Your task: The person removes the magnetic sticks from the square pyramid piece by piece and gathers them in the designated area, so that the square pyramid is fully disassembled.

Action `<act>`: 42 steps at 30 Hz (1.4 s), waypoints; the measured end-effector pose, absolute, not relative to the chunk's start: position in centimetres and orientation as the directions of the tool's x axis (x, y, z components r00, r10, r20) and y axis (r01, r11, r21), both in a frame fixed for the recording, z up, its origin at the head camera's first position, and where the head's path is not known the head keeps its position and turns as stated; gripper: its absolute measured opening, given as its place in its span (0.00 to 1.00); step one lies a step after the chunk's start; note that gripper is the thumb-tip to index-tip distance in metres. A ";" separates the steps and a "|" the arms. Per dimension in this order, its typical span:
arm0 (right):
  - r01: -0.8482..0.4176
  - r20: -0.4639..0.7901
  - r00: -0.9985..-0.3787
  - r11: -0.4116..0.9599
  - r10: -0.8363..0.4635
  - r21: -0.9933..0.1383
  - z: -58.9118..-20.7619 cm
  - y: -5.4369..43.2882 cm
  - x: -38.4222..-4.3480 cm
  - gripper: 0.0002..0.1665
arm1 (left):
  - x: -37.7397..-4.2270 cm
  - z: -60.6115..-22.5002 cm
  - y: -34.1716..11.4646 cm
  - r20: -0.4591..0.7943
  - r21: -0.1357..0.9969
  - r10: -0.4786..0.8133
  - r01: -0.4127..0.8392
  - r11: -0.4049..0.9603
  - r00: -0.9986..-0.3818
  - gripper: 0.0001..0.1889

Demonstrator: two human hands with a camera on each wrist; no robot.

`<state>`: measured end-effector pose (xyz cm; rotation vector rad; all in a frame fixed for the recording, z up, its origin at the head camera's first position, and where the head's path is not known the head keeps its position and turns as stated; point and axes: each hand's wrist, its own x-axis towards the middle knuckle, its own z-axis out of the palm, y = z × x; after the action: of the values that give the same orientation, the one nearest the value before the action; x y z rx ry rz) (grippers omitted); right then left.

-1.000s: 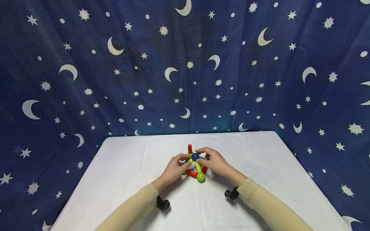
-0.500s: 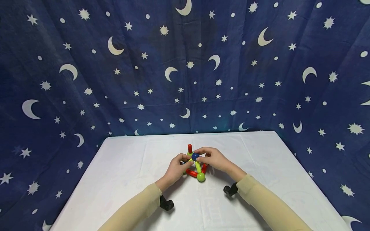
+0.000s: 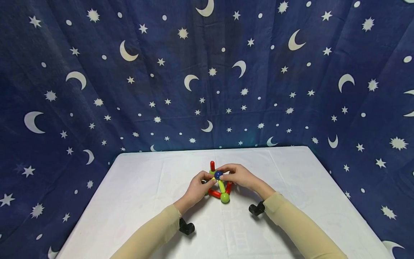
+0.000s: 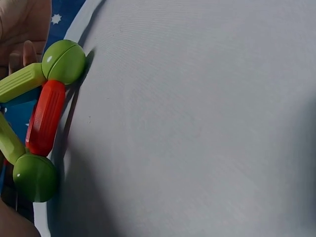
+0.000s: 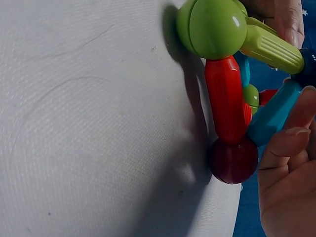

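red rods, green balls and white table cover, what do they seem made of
Red rods: probably hard plastic, semi-gloss, with moulded ridges along the side.
Green balls: likely smooth, glossy plastic, showing a bright highlight and a seam line.
White table cover: seems matte woven cloth, given its fine weave and creases; the fibre can't be told.

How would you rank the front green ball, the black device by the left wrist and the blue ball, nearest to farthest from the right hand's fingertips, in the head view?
1. Blue ball: at the fingertips of the right hand.
2. Front green ball: just nearer the wearer.
3. Black device: well off to the left, closer to the wearer.
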<state>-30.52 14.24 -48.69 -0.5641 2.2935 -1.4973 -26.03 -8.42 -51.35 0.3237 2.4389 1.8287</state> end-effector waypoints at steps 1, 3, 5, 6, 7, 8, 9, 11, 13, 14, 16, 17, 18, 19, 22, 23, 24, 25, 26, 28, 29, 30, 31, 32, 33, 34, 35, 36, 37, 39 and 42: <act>-0.141 -0.068 -0.862 0.365 -0.503 -0.920 -48.7 14.2 -30.5 0.21 | -26.0 -51.4 -8.4 0.066 0.955 0.217 0.125 0.270 -0.974 0.11; -0.140 -0.068 -0.861 0.364 -0.503 -0.921 -48.7 14.2 -30.6 0.21 | -26.1 -51.5 -8.5 0.076 0.950 0.226 0.140 0.280 -0.971 0.11; -0.136 -0.069 -0.862 0.362 -0.502 -0.922 -48.7 14.1 -30.5 0.21 | -26.1 -51.4 -8.5 0.088 0.944 0.234 0.156 0.292 -0.968 0.10; -0.134 -0.071 -0.862 0.360 -0.501 -0.923 -48.7 14.1 -30.5 0.21 | -26.1 -51.4 -8.5 0.094 0.941 0.237 0.165 0.297 -0.967 0.10; -0.132 -0.071 -0.862 0.357 -0.502 -0.925 -48.8 14.1 -30.5 0.21 | -26.0 -51.4 -8.6 0.100 0.939 0.239 0.171 0.299 -0.966 0.09; -0.130 -0.070 -0.862 0.353 -0.502 -0.927 -48.8 14.0 -30.4 0.21 | -26.0 -51.3 -8.6 0.104 0.936 0.240 0.177 0.304 -0.965 0.09; -0.128 -0.070 -0.862 0.348 -0.503 -0.929 -48.8 14.0 -30.4 0.22 | -26.0 -51.3 -8.7 0.106 0.935 0.241 0.179 0.306 -0.965 0.09; -0.128 -0.067 -0.860 0.340 -0.506 -0.932 -48.8 13.9 -30.4 0.22 | -25.9 -51.2 -8.8 0.105 0.936 0.242 0.178 0.303 -0.965 0.09; -0.131 -0.062 -0.858 0.334 -0.510 -0.934 -48.7 13.8 -30.3 0.22 | -25.9 -51.2 -9.0 0.104 0.937 0.238 0.175 0.301 -0.966 0.09; -0.131 -0.060 -0.858 0.332 -0.509 -0.934 -48.7 13.8 -30.3 0.22 | -25.9 -51.2 -9.1 0.104 0.938 0.235 0.174 0.301 -0.966 0.09; -0.135 -0.057 -0.861 0.335 -0.505 -0.932 -48.7 13.7 -30.3 0.21 | -25.9 -51.1 -9.4 0.104 0.939 0.226 0.171 0.299 -0.969 0.09; -0.136 -0.056 -0.863 0.337 -0.502 -0.932 -48.6 13.7 -30.3 0.21 | -25.9 -51.1 -9.6 0.106 0.939 0.221 0.171 0.299 -0.970 0.09; -0.135 -0.057 -0.865 0.341 -0.499 -0.930 -48.6 13.7 -30.3 0.21 | -25.9 -51.1 -9.8 0.108 0.938 0.214 0.171 0.301 -0.971 0.09; -0.134 -0.059 -0.866 0.345 -0.496 -0.929 -48.5 13.7 -30.3 0.21 | -25.9 -51.0 -10.1 0.115 0.939 0.208 0.174 0.297 -0.971 0.10; -0.127 -0.068 -0.870 0.356 -0.487 -0.926 -48.4 13.8 -30.3 0.20 | -25.8 -50.9 -10.9 0.111 0.941 0.183 0.162 0.299 -0.977 0.10; -0.123 -0.073 -0.870 0.358 -0.487 -0.926 -48.3 13.8 -30.3 0.20 | -25.7 -50.9 -11.2 0.109 0.941 0.173 0.158 0.298 -0.979 0.10; -0.119 -0.077 -0.870 0.360 -0.487 -0.925 -48.3 13.8 -30.2 0.21 | -25.6 -50.9 -11.5 0.105 0.942 0.162 0.151 0.301 -0.981 0.10; -0.117 -0.080 -0.870 0.362 -0.486 -0.925 -48.3 13.8 -30.2 0.21 | -25.5 -50.9 -11.8 0.104 0.942 0.152 0.147 0.303 -0.983 0.10; -0.117 -0.080 -0.871 0.362 -0.485 -0.925 -48.3 13.9 -30.2 0.21 | -25.5 -51.0 -12.0 0.100 0.941 0.142 0.141 0.308 -0.985 0.10; -0.118 -0.078 -0.872 0.361 -0.484 -0.925 -48.4 13.9 -30.2 0.21 | -25.3 -51.0 -12.4 0.114 0.938 0.127 0.149 0.313 -0.985 0.11; -0.119 -0.075 -0.872 0.359 -0.483 -0.926 -48.4 13.9 -30.2 0.21 | -25.1 -51.1 -12.6 0.125 0.937 0.118 0.156 0.312 -0.985 0.11; -0.119 -0.074 -0.872 0.358 -0.483 -0.926 -48.4 13.9 -30.2 0.22 | -25.0 -51.1 -12.7 0.136 0.937 0.110 0.164 0.309 -0.985 0.11; -0.121 -0.072 -0.872 0.356 -0.484 -0.927 -48.5 13.8 -30.2 0.22 | -24.7 -51.1 -12.8 0.150 0.936 0.104 0.175 0.307 -0.983 0.10; -0.120 -0.071 -0.872 0.353 -0.484 -0.928 -48.5 13.8 -30.2 0.22 | -24.5 -51.1 -12.9 0.161 0.934 0.105 0.186 0.306 -0.981 0.09; -0.118 -0.072 -0.871 0.350 -0.485 -0.929 -48.5 13.8 -30.2 0.22 | -24.1 -51.1 -12.9 0.168 0.931 0.113 0.195 0.310 -0.979 0.08; -0.117 -0.072 -0.871 0.346 -0.487 -0.931 -48.6 13.8 -30.2 0.22 | -23.8 -51.0 -12.9 0.168 0.926 0.132 0.202 0.320 -0.977 0.08; -0.114 -0.073 -0.870 0.343 -0.488 -0.932 -48.5 13.8 -30.1 0.22 | -23.4 -51.0 -12.9 0.161 0.917 0.164 0.209 0.340 -0.973 0.08; -0.111 -0.074 -0.870 0.339 -0.488 -0.934 -48.5 13.8 -30.1 0.22 | -23.0 -51.0 -12.8 0.147 0.904 0.204 0.215 0.369 -0.968 0.08; -0.112 -0.071 -0.869 0.335 -0.489 -0.935 -48.5 13.8 -30.1 0.21 | -22.7 -51.0 -12.8 0.132 0.885 0.251 0.228 0.405 -0.959 0.09; -0.115 -0.065 -0.870 0.329 -0.488 -0.937 -48.4 13.8 -30.0 0.21 | -22.4 -51.1 -12.6 0.096 0.843 0.340 0.259 0.472 -0.935 0.09; -0.123 -0.052 -0.874 0.323 -0.483 -0.938 -48.4 13.9 -30.0 0.22 | -22.4 -51.5 -12.3 0.083 0.777 0.415 0.320 0.543 -0.906 0.10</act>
<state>-30.00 13.91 -48.45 -0.5417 2.2718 -1.5681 -22.39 -12.34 -51.48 0.6363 2.6605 1.3049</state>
